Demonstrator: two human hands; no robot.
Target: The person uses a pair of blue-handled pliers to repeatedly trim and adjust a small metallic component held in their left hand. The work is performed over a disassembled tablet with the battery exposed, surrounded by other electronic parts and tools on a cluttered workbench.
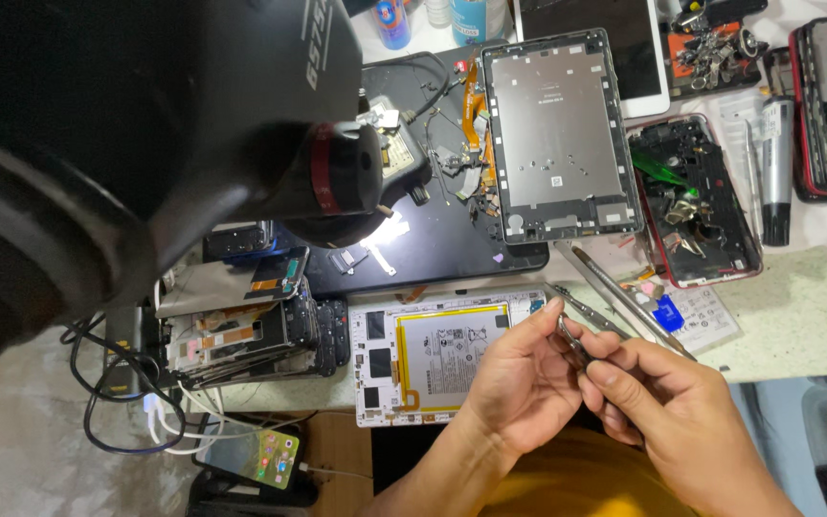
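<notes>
Fingers of left hand [519,383] and right hand [667,407] meet over the tabletop [796,316] edge, both grips pinched on a small metal part [571,337], too small to identify. Just behind left hand lies an opened white tablet [433,359], yellow-edged battery [447,349] inside its shell. Tweezers [624,297] lie beside right hand. Farther back, grey tablet frame [557,134] rests on a black mat [433,239]. Red phone shell [696,201] holds loose metal scraps. Stacked phone parts [251,335] sit left.
</notes>
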